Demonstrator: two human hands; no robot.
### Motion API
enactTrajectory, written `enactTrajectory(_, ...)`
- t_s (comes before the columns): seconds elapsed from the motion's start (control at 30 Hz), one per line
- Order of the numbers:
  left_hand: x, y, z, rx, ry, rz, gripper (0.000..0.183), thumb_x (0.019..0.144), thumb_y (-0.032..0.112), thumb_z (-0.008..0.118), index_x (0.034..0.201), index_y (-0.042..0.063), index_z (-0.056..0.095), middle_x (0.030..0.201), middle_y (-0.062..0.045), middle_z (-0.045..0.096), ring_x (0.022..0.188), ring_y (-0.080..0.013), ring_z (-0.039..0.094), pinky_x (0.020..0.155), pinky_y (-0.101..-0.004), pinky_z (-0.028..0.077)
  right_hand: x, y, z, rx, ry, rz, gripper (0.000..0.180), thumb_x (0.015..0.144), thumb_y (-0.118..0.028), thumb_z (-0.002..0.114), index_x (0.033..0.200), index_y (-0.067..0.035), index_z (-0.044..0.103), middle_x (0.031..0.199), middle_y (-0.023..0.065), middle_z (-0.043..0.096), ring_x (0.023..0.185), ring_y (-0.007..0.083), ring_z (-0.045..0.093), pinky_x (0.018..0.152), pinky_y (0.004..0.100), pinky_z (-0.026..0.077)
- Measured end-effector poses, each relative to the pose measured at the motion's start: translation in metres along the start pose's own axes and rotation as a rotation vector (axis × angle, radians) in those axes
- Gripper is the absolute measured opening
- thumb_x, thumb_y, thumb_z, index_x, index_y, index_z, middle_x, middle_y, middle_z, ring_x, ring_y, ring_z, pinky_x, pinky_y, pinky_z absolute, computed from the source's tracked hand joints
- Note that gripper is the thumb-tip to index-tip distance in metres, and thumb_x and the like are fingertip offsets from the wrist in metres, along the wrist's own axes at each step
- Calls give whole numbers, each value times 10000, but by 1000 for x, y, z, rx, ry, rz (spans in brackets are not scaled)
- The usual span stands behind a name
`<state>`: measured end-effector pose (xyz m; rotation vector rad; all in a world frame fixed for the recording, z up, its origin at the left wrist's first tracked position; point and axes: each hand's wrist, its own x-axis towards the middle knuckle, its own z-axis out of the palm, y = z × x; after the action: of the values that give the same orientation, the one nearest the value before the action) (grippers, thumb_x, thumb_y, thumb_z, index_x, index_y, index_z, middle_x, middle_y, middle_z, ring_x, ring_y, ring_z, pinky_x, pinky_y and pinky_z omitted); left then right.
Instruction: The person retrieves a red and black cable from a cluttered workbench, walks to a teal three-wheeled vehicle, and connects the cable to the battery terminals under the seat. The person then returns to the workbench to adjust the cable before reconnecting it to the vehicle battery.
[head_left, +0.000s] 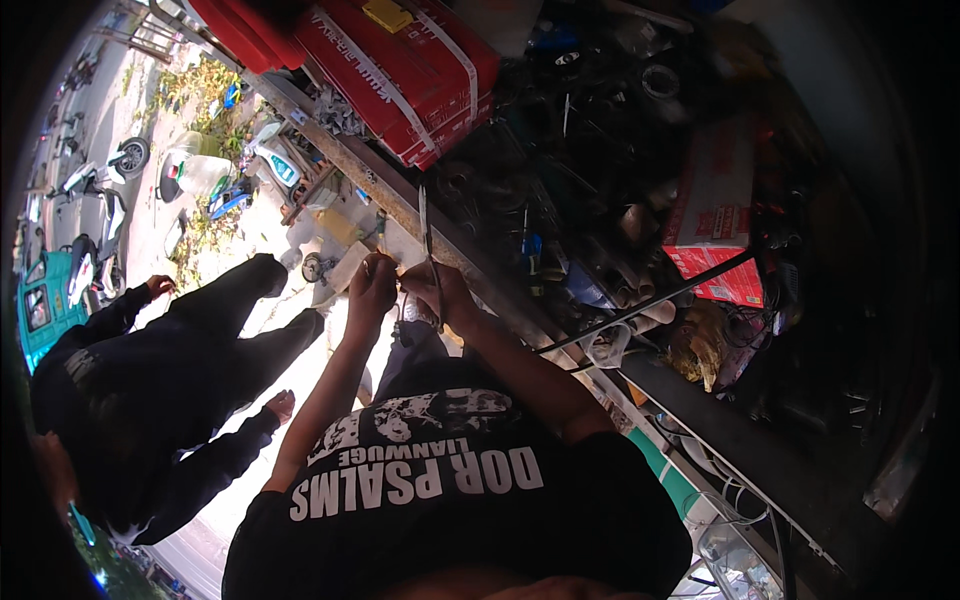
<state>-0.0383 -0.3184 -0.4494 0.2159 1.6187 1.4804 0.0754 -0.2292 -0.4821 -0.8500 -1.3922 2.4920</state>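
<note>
In front of my body, my left hand (373, 286) and my right hand (444, 291) come together almost fingertip to fingertip. A long thin tool (424, 217) is in my right hand, its pale narrow blade pointing away from me; its exact kind is hard to tell in the shade. The fingers of my left hand are pinched around a small part, mostly hidden by them. Below the fingertips hangs a thin cable (403, 309), with a dark piece at its lower end. Which hand holds the cable is unclear.
A rusty metal beam (360, 161) edges a dark, cluttered bench bearing a red carton (405, 82) and a second carton (716, 225). A black rod (645, 304) crosses that edge. At left stands a person (142, 420) in dark clothes. Beyond are a scooter (105, 202) and plastic jugs (202, 174).
</note>
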Motion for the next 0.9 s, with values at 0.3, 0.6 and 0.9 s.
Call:
enactTrajectory(0.3,9,11,-18,26,-211,-84,419,943,457,370,953,55,489,564,69,300,444,-37,246,407,-207,193,12,-36,-26,10,18,-36,180,852,-115,577,966,22,558,622,27,536,394,49,398,373,210,336)
enactTrajectory(0.6,22,22,-41,-103,-384,-217,411,980,310,338,1153,-29,494,669,35,401,485,-26,300,406,-175,242,23,-67,-68,-101,-126,196,138,843,-104,587,903,19,606,670,34,584,391,27,405,348,180,308)
enactTrajectory(0.9,16,23,-42,-204,-484,-320,380,965,257,392,1171,-43,500,707,16,467,514,-42,341,451,-187,289,34,-86,-64,-354,-357,252,145,827,-122,605,884,10,618,653,21,578,427,43,437,375,200,329)
